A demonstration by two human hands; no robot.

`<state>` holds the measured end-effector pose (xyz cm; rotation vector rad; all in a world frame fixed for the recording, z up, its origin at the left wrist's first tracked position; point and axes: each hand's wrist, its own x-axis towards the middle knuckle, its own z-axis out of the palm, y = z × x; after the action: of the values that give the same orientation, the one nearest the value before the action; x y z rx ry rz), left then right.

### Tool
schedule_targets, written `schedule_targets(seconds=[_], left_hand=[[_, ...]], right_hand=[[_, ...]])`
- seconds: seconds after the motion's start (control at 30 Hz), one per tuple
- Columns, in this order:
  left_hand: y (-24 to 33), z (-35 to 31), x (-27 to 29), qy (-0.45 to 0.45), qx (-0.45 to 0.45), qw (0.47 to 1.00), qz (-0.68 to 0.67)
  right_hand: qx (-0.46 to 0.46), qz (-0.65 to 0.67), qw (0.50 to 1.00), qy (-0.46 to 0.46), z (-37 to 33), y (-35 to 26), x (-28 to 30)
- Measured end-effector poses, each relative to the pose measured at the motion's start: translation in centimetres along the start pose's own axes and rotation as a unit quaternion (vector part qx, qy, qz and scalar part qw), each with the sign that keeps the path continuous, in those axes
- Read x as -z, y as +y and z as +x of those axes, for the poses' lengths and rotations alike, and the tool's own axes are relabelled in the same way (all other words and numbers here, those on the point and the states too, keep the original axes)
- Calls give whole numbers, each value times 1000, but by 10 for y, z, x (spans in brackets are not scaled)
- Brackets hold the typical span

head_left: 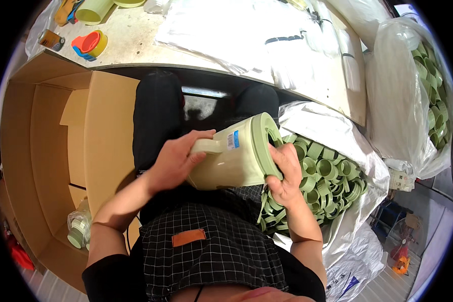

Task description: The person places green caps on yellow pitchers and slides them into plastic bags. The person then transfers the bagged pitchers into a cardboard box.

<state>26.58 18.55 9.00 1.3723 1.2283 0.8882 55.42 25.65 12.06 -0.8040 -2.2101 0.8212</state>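
A pale green plastic pitcher (231,163) lies tilted on its side above my lap, its darker green rim piece (262,146) toward the right. A small blue and white label (233,140) sits on its wall, close to the handle (207,146). My left hand (178,158) is closed around the handle end, some fingers hidden behind the pitcher. On the opposite end, my right hand (286,173) grips the green rim, thumb at the opening. Just beyond that hand, a white sack (317,118) holds many green ring-shaped plastic parts (327,168).
An open cardboard box (110,116) stands at left, with bagged green-lidded items (79,226) inside. The worktable (131,38) ahead carries clear plastic bags (216,32), a tape roll (93,44) and pale green containers (93,10). Another clear sack (395,95) of green parts stands far right.
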Motion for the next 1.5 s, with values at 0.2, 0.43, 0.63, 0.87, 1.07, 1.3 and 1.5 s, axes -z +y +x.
schedule_targets(seconds=[0.2,0.43,0.63,0.87,1.07,1.3,1.5], left_hand=[[16,-17,-34,-36,-69,984,163],[15,-12,-25,-24,-91,984,152],[39,132,51,168,-257,903,301],[-27,334,116,150,-71,883,439],[-22,333,115,3,45,979,197],[30,228,-2,-27,7,986,-166],[34,184,-23,-32,-52,976,-209]], right_hand=[[-198,41,979,16,26,-8,-4],[-281,123,951,-42,34,12,18],[-284,204,937,-20,36,86,14],[-209,194,956,-63,64,92,-5],[-241,370,894,78,94,134,0],[-162,208,948,177,116,112,-14],[-291,486,797,210,90,111,-10]])
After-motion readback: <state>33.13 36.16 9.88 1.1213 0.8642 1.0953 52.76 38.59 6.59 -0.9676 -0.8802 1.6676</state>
